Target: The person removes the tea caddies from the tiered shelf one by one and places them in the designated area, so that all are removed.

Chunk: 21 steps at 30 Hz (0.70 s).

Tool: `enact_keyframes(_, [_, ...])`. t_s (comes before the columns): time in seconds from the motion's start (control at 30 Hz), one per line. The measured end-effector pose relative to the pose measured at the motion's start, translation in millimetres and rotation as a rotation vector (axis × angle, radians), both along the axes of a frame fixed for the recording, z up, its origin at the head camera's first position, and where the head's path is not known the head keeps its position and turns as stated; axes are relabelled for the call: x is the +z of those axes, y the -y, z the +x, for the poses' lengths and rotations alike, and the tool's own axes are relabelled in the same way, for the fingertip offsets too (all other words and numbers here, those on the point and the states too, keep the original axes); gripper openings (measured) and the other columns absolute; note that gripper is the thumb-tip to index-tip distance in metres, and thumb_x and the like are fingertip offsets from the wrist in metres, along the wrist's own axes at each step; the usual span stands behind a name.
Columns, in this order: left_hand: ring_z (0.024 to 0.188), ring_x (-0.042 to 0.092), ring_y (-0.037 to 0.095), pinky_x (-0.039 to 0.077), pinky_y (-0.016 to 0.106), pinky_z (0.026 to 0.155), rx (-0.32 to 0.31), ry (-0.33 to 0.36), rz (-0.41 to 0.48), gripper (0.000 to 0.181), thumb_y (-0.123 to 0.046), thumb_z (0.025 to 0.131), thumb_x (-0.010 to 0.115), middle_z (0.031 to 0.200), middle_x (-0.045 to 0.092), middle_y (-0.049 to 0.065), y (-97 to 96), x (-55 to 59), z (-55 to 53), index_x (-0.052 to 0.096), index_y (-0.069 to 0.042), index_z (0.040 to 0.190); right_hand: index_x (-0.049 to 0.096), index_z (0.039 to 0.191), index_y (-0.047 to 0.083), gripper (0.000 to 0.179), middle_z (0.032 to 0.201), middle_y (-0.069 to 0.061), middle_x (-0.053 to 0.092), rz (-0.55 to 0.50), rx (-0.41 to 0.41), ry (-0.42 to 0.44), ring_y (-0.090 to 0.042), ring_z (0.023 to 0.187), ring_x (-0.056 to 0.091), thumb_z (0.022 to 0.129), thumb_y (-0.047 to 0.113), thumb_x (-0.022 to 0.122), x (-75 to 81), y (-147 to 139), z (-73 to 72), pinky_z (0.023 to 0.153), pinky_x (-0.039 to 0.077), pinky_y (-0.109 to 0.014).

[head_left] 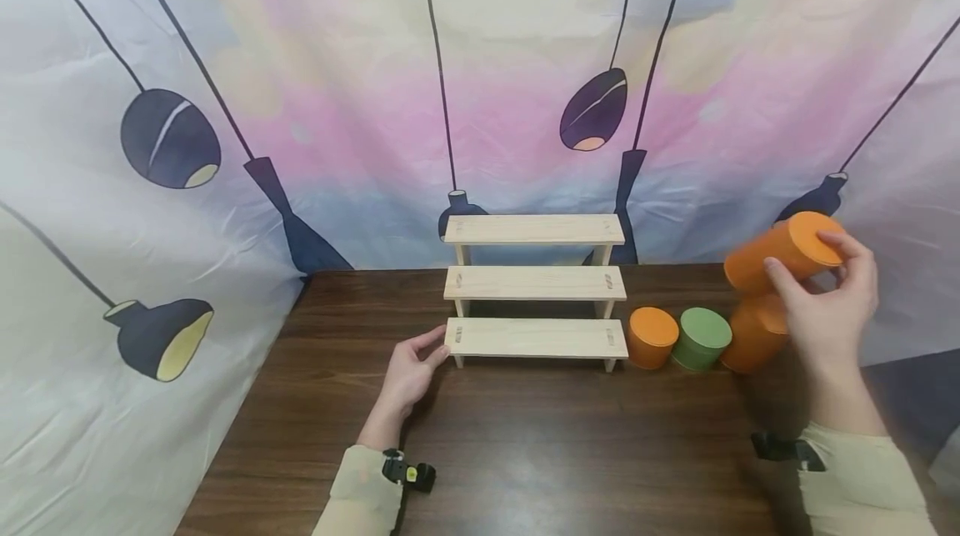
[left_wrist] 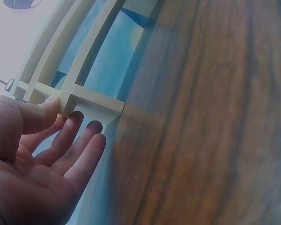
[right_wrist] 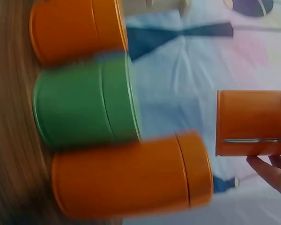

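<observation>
A three-step wooden display rack (head_left: pixel 536 338) stands on the dark table. My left hand (head_left: pixel 408 373) is at the left end of its lowest step; in the left wrist view the thumb (left_wrist: pixel 49 108) and a fingertip pinch that end. Raised at the right, my right hand (head_left: pixel 831 315) grips an orange canister (head_left: pixel 761 262), tilted in the air. Below stands a tall orange canister (right_wrist: pixel 131 178), partly hidden by the hand in the head view. Beside it are a green canister (head_left: pixel 702 340) and a short orange canister (head_left: pixel 652 338), closest to the rack.
A patterned cloth backdrop (head_left: pixel 360 119) with printed lamps hangs behind and to the sides of the brown wooden table (head_left: pixel 525 453). The row of canisters stands just right of the rack. Each wrist carries a strapped black device (head_left: pixel 408 471).
</observation>
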<state>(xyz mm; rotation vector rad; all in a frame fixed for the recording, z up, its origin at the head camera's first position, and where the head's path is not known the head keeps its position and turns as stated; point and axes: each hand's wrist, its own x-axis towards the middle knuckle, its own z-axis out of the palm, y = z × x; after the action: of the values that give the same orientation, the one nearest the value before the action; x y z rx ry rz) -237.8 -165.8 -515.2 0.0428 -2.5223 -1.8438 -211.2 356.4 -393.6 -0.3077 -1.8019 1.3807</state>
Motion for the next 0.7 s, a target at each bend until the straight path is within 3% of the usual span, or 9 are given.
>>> enact_keyframes(0.2, [0.148,0.048,0.034,0.032,0.057,0.123,0.003,0.005,-0.004,0.04,-0.008,0.102,0.072,0.148,0.065,0.012,1.8,-0.2,-0.8,0.07,-0.008,0.142,0.058,0.152,0.028,0.068,0.147,0.016,0.045,0.117,-0.19,0.157,-0.005,0.129,0.052,0.091,0.007,0.08,-1.5,-25,12.4,0.105,0.05,-0.023])
enact_keyframes(0.33, [0.147,0.049,0.034,0.032,0.057,0.123,0.004,0.0,0.0,0.04,-0.008,0.102,0.072,0.148,0.065,0.012,2.2,-0.6,-1.3,0.07,-0.008,0.142,0.054,0.155,0.033,0.069,0.153,0.016,0.039,0.107,-0.247,0.237,-0.001,0.134,0.043,0.095,0.009,0.076,-6.7,-36,24.2,0.113,0.044,-0.024])
enact_keyframes(0.47, [0.147,0.049,0.034,0.033,0.056,0.123,0.013,-0.002,0.002,0.04,-0.008,0.102,0.072,0.147,0.065,0.012,2.6,-0.6,-1.5,0.07,-0.008,0.142,0.054,0.155,0.034,0.068,0.152,0.017,0.041,0.118,-0.286,0.245,0.003,0.133,0.039,0.095,0.012,0.077,-15.9,-47,27.8,0.113,0.041,-0.02])
enact_keyframes(0.53, [0.147,0.05,0.034,0.033,0.056,0.123,0.013,-0.003,0.005,0.04,-0.007,0.102,0.072,0.147,0.066,0.012,2.5,-0.6,-1.3,0.07,-0.007,0.142,0.054,0.156,0.032,0.068,0.152,0.016,0.042,0.135,-0.29,0.249,0.0,0.135,0.04,0.095,0.013,0.077,-21.6,-52,27.9,0.113,0.04,-0.018])
enact_keyframes(0.7, [0.146,0.05,0.034,0.036,0.055,0.121,0.004,-0.002,0.009,0.041,-0.006,0.102,0.072,0.147,0.065,0.014,0.5,-0.8,-0.3,0.069,-0.006,0.142,0.053,0.159,0.024,0.065,0.161,-0.002,0.04,0.168,-0.283,0.327,-0.02,0.148,0.039,0.098,0.016,0.076,-34.1,-62,29.2,0.117,0.032,-0.018])
